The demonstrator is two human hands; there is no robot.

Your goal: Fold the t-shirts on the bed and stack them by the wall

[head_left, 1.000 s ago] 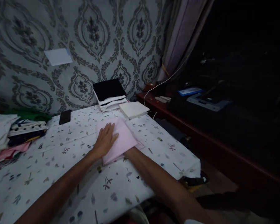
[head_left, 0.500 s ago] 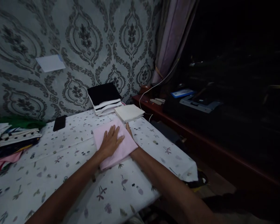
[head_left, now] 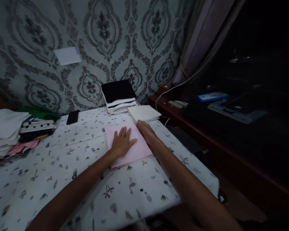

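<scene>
A folded pink cloth (head_left: pixel 141 149) lies flat on the table with the patterned white cover (head_left: pixel 91 179). My left hand (head_left: pixel 122 142) rests on top of it, palm down and fingers spread. Along the cloth's right edge lies my right hand (head_left: pixel 146 132), its fingers stretched toward the far corner; it grips nothing that I can see. Just beyond the fingertips is a folded cream cloth (head_left: pixel 144 113). Behind that, to the left, stands a stack of folded cloths with a black one (head_left: pixel 118 91) on top.
At the left is a pile of folded clothes (head_left: pixel 4 125), with a green cloth (head_left: pixel 39 112) behind. A dark phone (head_left: pixel 72 117) lies near the wall. A white cable (head_left: pixel 175 86) runs over the dark red furniture (head_left: pixel 173 110) at the right.
The view has turned, so the scene sits further right. My right hand has come up from beside and below the pink cloth's edge onto its right side. My left hand stays on the cloth.
</scene>
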